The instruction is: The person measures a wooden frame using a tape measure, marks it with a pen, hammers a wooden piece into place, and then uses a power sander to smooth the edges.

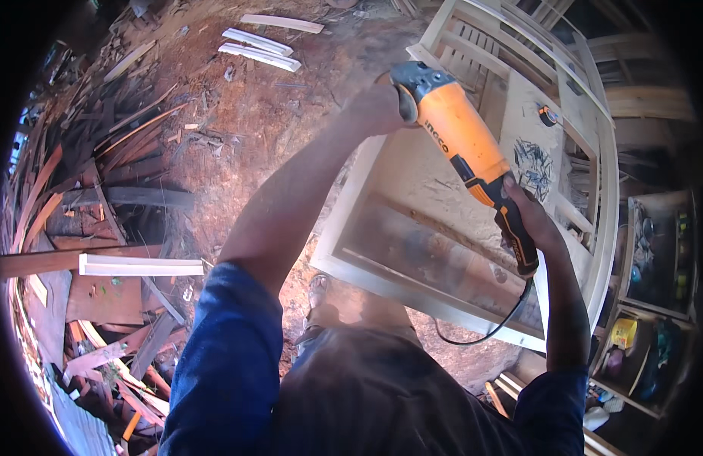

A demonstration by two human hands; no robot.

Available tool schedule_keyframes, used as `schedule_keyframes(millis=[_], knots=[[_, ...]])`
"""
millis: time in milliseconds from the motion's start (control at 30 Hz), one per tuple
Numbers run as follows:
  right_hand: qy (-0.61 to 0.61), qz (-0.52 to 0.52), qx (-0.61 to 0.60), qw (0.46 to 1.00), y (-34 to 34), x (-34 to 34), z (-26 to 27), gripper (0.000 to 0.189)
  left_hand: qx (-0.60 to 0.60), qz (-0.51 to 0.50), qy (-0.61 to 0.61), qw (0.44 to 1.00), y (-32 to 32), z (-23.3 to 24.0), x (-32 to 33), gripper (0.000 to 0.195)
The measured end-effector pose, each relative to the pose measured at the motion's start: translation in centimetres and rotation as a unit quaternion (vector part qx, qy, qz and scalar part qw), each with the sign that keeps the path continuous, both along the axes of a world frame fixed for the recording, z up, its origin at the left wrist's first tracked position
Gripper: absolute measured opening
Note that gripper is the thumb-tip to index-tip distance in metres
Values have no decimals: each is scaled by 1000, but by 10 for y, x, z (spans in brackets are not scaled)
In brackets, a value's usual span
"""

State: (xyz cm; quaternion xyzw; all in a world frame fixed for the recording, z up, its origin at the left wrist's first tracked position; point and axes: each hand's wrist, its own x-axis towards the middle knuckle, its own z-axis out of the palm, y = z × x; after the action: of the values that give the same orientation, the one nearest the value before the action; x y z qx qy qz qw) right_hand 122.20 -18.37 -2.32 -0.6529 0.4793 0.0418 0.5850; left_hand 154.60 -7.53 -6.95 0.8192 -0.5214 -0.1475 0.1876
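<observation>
An orange and black INGCO angle grinder (465, 134) slants across the upper right, its head toward the far side. My right hand (528, 219) wraps its black rear handle. My left hand (380, 111) grips it by the head, close to the round guard; whatever part lies inside the fingers is hidden. Beneath the tool is a pale wooden frame (351, 199) with a panel and slats. The grinder's head is over the frame's far left side; I cannot tell whether the disc touches wood. A black cable (488, 340) hangs from the handle.
On the frame's panel lie a tape measure (548, 115) and a heap of nails (534, 168). Scrap wood (118, 196) is piled at left, beneath a pale wooden strip (140, 265). More strips (260, 56) lie on the dirt floor. A compartmented wooden box (636, 310) stands at right.
</observation>
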Motion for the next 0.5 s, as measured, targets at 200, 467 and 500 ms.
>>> schedule_keyframes(millis=[200,467,500], knots=[[20,82,45,995,18,-46,-10,63,126,36,207,969,75,24,-52,43],[-9,184,59,981,148,-93,-2,87,-93,-45,-236,966,267,-44,-135,24],[-23,186,42,981,161,-104,-5,90,-104,-62,-298,947,281,-38,-147,23]])
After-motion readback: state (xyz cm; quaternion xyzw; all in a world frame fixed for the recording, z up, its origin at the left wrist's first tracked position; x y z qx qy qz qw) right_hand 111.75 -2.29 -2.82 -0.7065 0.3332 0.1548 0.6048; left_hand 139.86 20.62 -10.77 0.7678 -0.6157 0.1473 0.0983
